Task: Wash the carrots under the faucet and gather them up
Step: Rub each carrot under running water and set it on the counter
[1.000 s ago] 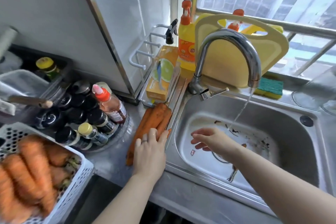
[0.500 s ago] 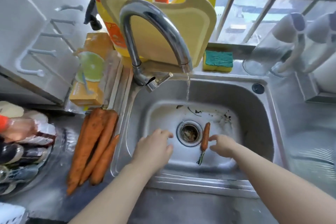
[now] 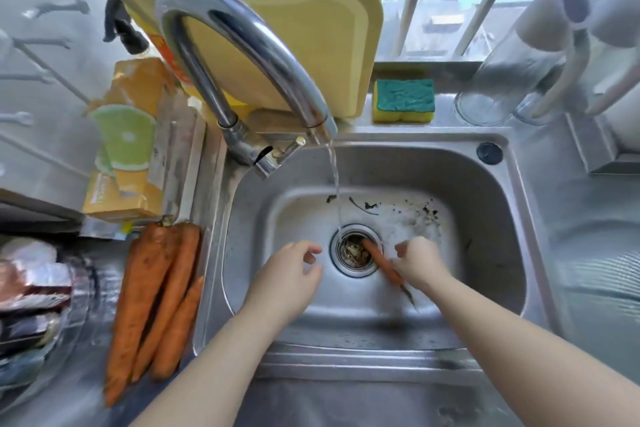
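- Stainless steel runs across the whole scene: a sink (image 3: 485, 218) sunk into a metal desk (image 3: 346, 402) below a barred window, with a yellow cutting board (image 3: 311, 45) and a sponge (image 3: 403, 100) propped along the back ledge.
- The faucet (image 3: 242, 31) is running, and a thin stream of water (image 3: 334, 184) falls just beside the drain (image 3: 353, 250).
- The right hand (image 3: 420, 262) has its fingers curled round the thin end of a small carrot (image 3: 379, 260), which lies slanted across the drain's edge, near the stream but not plainly under it.
- The left hand (image 3: 287, 274) hovers low in the basin on the other side of the drain, fingers loosely bent and holding nothing.
- Three larger carrots (image 3: 152, 288) lie side by side on the desk just left of the sink, tips toward the person. Dark flecks show on their skins, so whether they are washed cannot be told.
- Judged from this, the task is partway along: one carrot is at the rinsing step, and gathering the carrots together remains to be done.
- Soil specks on the basin floor suggest some rinsing has already happened.
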The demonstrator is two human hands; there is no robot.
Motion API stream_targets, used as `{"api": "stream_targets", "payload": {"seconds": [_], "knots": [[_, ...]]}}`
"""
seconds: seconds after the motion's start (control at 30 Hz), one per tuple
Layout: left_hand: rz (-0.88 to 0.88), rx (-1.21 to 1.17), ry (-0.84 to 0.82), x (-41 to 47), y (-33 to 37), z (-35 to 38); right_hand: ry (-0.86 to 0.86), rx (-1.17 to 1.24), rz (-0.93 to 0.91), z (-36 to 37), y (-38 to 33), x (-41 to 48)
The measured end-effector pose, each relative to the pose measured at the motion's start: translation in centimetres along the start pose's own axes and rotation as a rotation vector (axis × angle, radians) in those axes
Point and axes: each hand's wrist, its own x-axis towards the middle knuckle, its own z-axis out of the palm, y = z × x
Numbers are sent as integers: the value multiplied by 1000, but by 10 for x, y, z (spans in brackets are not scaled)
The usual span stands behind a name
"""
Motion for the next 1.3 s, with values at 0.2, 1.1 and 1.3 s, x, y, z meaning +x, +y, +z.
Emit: {"api": "stream_targets", "payload": {"seconds": [0.2,1.1,1.3], "knots": [[-94,-162,-42,3,9,5,-227,-235,-102,0,-10,-31],[-331,-1593,-37,10,80,-14,-164,259,-357,-83,-84,-109],[-381,-1890,-61,16,99,-34,-188,397,-364,-91,-94,-130]]}}
